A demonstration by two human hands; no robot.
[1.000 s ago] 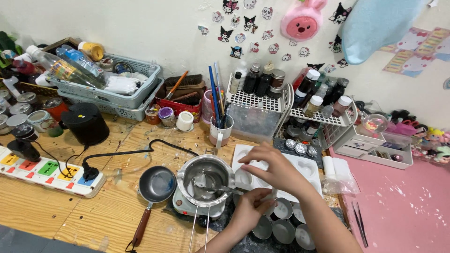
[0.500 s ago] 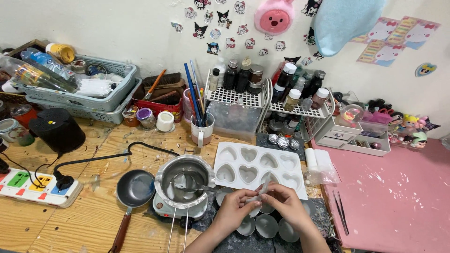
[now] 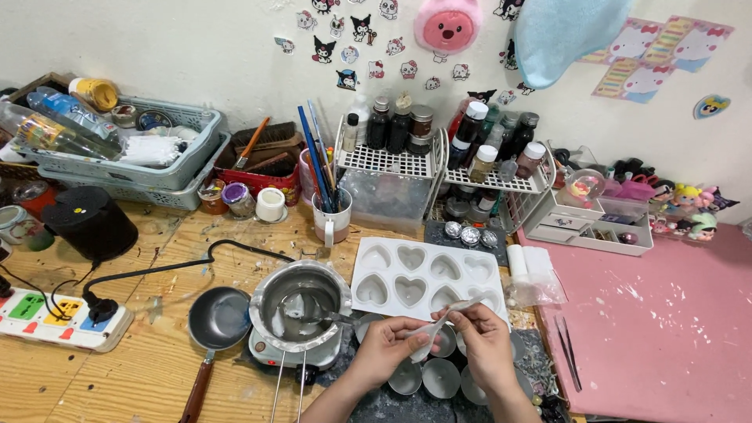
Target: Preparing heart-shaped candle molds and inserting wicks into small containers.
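Note:
My left hand (image 3: 385, 346) and my right hand (image 3: 479, 339) are close together near the bottom middle, both pinching a thin white wick strip (image 3: 440, 321) that slants up to the right. They hover over several small round metal cups (image 3: 439, 377) on a dark mat. Just behind lies a white heart-shaped silicone mould (image 3: 413, 276). To the left, a steel melting pot (image 3: 300, 305) sits on a small electric hot plate (image 3: 295, 352).
A small dark saucepan (image 3: 220, 319) with a wooden handle lies left of the pot. A power strip (image 3: 56, 316), black canister (image 3: 90, 223), cup of brushes (image 3: 329, 216) and white racks of bottles (image 3: 439, 160) ring the wooden table. A pink mat (image 3: 666, 329) with tweezers (image 3: 569, 362) is at right.
My right hand came back from over the mould and joined the left low over the metal cups. Both now hold the wick strip. The view shifted to the right.

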